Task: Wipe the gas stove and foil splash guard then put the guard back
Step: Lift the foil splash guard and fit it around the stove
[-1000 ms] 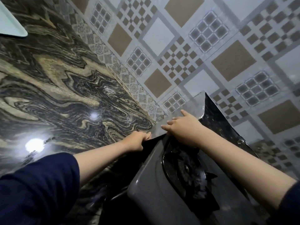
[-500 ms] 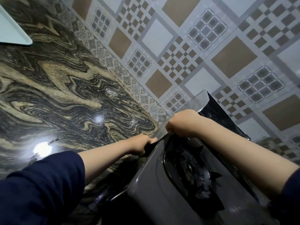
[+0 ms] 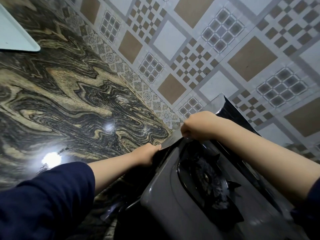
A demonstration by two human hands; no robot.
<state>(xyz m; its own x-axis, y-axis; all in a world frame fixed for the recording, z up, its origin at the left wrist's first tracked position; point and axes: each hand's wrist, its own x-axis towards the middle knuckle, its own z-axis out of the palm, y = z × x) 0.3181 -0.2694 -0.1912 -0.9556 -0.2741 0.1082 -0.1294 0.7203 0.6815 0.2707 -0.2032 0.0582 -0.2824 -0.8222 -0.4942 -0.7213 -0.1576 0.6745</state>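
A second ago my right hand (image 3: pixel 199 126) lay flat with fingers stretched over the top edge of the foil splash guard (image 3: pixel 230 108); now those fingers are curled down and gripping that edge at centre frame. The view has also drifted slightly, so the pale tray (image 3: pixel 15 37) at upper left shows more. I read the closed grip as the guard now being controlled from two points, which suits seating it back around the gas stove (image 3: pixel 173 196), though I cannot tell whether its lower edge has settled.

My left hand (image 3: pixel 147 154) sits just left of centre, clenched on the guard's near corner where the foil folds toward the marble counter (image 3: pixel 69 101). The forearm runs up from the navy sleeve (image 3: pixel 43 196) at lower left. My right forearm crosses from the right edge, passing above the burner (image 3: pixel 207 179), wrist bent down over the foil.

The guard stands between the stove's far side and the patterned wall tiles (image 3: pixel 242 58), its dark reflective face rising toward upper right of centre. The stove fills the lower right.
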